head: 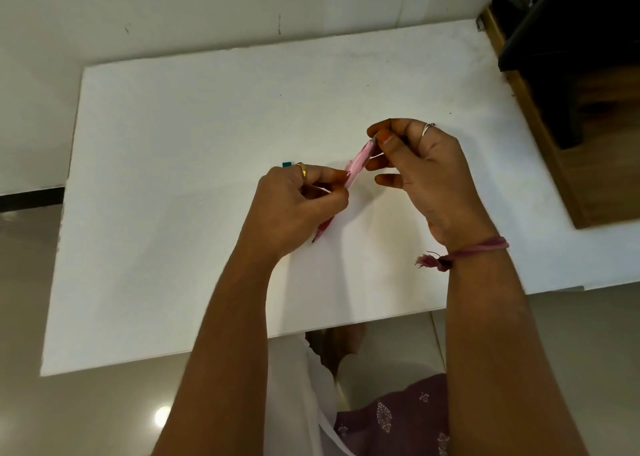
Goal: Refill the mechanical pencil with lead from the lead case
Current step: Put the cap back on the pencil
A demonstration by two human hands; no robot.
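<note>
A pink mechanical pencil (pixel 358 162) slants over the white table (pixel 173 178), its dark tip (pixel 317 235) pointing down toward me. My left hand (pixel 298 206) grips the pencil's lower barrel. My right hand (pixel 422 171) pinches the pencil's upper end between thumb and forefinger. A small teal object (pixel 287 164), possibly the lead case, peeks out on the table just behind my left hand; most of it is hidden.
A wooden cabinet (pixel 561 164) with a black item (pixel 571 39) on it borders the table's right side. The white wall (pixel 173 15) runs behind the table. The table's near edge is close to my body.
</note>
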